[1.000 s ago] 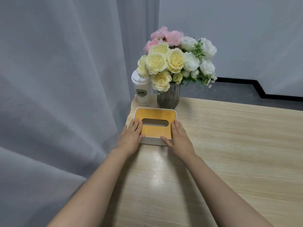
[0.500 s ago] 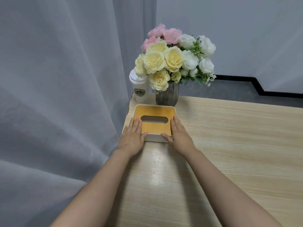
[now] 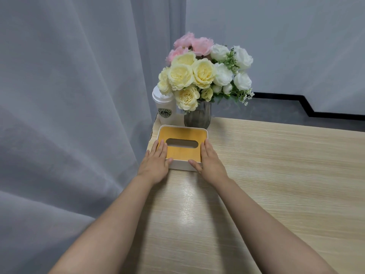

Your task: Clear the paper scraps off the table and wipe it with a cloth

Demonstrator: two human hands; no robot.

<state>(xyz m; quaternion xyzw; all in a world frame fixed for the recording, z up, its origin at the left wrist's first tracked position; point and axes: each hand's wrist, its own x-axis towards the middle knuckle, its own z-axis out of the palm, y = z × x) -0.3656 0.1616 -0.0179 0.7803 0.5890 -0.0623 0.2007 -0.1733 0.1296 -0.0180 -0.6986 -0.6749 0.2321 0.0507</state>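
I see everything through one wide-angle camera on my head, so no second view overlaps with it. It looks forward and down over the table (image 3: 276,175) from my seat at its near edge, close enough that both my forearms run up from the bottom of the frame. My left hand (image 3: 156,165) and right hand (image 3: 211,165) sit near the middle, at the tissue box (image 3: 182,153). Beyond them, the view reaches the vase of flowers (image 3: 203,76) and the paper cup (image 3: 165,109) at the table's far left corner. The grey curtain (image 3: 69,115) fills the left, and the wall (image 3: 296,46) fills the upper right, its lines bent by the lens.
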